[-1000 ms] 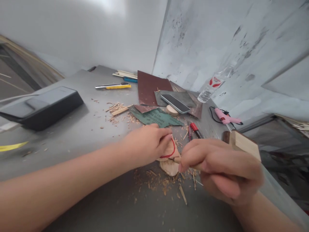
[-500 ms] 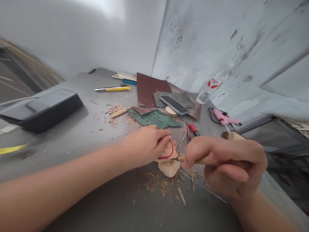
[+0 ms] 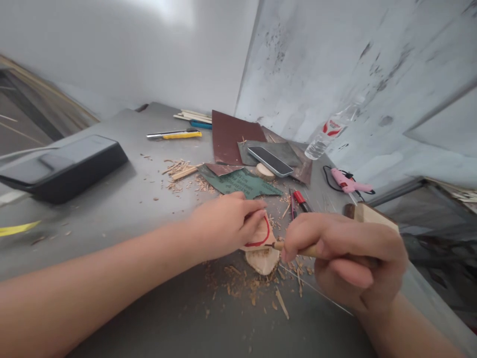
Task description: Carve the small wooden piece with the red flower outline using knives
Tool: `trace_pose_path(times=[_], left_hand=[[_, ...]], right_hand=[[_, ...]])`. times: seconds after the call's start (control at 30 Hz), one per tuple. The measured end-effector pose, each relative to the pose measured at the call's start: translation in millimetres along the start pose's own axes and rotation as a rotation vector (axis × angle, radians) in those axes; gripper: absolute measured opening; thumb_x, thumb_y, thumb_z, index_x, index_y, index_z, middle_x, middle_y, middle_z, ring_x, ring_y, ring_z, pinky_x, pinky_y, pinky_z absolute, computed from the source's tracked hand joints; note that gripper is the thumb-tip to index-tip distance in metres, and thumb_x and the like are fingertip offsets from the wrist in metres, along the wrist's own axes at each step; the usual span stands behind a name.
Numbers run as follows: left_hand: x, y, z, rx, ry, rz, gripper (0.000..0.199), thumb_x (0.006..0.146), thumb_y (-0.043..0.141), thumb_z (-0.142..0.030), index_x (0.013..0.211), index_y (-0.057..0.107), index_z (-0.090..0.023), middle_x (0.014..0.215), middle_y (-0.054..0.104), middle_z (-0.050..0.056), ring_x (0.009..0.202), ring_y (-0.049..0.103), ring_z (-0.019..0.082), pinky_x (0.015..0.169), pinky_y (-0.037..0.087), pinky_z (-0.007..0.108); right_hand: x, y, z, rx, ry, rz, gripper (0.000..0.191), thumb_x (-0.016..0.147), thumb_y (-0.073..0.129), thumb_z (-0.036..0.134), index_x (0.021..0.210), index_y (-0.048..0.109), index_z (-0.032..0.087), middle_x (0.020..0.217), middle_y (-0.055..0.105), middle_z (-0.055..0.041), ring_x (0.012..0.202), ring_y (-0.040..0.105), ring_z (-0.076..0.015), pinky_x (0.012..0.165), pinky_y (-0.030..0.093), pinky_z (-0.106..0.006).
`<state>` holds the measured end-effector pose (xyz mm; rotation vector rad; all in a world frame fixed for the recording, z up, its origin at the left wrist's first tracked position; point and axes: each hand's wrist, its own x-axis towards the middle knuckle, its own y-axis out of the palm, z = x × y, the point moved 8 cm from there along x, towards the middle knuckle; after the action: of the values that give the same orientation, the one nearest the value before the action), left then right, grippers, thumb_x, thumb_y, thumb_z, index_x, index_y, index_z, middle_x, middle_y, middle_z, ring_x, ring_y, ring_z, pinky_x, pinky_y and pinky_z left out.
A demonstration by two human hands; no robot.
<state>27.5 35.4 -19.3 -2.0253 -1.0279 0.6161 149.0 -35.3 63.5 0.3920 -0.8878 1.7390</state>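
My left hand (image 3: pixel 233 221) is closed on a small flat piece of wood (image 3: pixel 265 238) with a red curved line drawn on it. That piece rests on a round wood slice (image 3: pixel 263 262) with a bark edge. In my right hand (image 3: pixel 350 253) is a wood-handled carving tool (image 3: pixel 278 245), gripped in the fist. Its thin dark metal tip touches or nearly touches the wood's right edge, just outside the red line. Wood shavings (image 3: pixel 242 288) lie scattered around the slice.
Beyond my hands are green sandpaper (image 3: pixel 242 183), a phone (image 3: pixel 270 161) propped on a wood disc, brown sandpaper (image 3: pixel 233 136) and a yellow utility knife (image 3: pixel 182 134). To the right stand a water bottle (image 3: pixel 328 132), a pink glue gun (image 3: pixel 350 182) and a red-capped marker (image 3: pixel 301 200). A black device (image 3: pixel 63 169) sits left.
My right hand has shifted slightly left and down with the carving tool, whose tip stays at the wood's edge. My left hand keeps its hold on the wood.
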Motion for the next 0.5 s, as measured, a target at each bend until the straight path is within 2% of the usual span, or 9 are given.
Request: trace_pose_path(times=[0.13,0.27,0.4,0.5], left_hand=[[0,0.2,0,-0.016,0.006,-0.011,0.053,0.104,0.031,-0.049,0.137,0.069,-0.033,0.103,0.064,0.01,0.089,0.065,0.027,0.084,0.049,0.043],[1,1.1,-1,-0.019,0.033,-0.033,0.051,0.105,0.032,-0.048,0.135,0.07,-0.033,0.096,0.06,0.008,0.083,0.063,0.023,0.079,0.048,0.04],[1,1.2,-3,-0.022,0.06,-0.038,0.046,0.105,0.034,-0.046,0.119,0.074,-0.029,0.089,0.057,0.006,0.077,0.06,0.02,0.076,0.046,0.037],[1,0.0,-3,-0.043,0.072,-0.045,0.041,0.105,0.038,-0.045,0.11,0.075,-0.027,0.087,0.057,0.005,0.072,0.057,0.018,0.072,0.044,0.034]], right_hand=[[4,3,-4,-0.154,0.022,0.073,0.033,0.107,0.052,0.05,0.084,0.062,0.027,0.068,0.067,0.0027,0.055,0.06,-0.0151,0.055,0.049,-0.032],[6,-1,-5,-0.207,-0.001,0.051,0.012,0.108,0.05,0.035,0.101,0.059,0.031,0.077,0.07,0.0024,0.066,0.065,-0.0188,0.068,0.052,-0.037],[9,0,-10,0.019,0.096,-0.011,0.016,0.109,0.047,0.03,0.103,0.061,0.03,0.078,0.069,-0.0005,0.076,0.063,-0.0224,0.08,0.052,-0.044],[14,6,-15,0.296,0.23,-0.058,0.02,0.109,0.047,0.03,0.097,0.064,0.028,0.072,0.067,-0.0004,0.076,0.065,-0.0221,0.077,0.054,-0.043]])
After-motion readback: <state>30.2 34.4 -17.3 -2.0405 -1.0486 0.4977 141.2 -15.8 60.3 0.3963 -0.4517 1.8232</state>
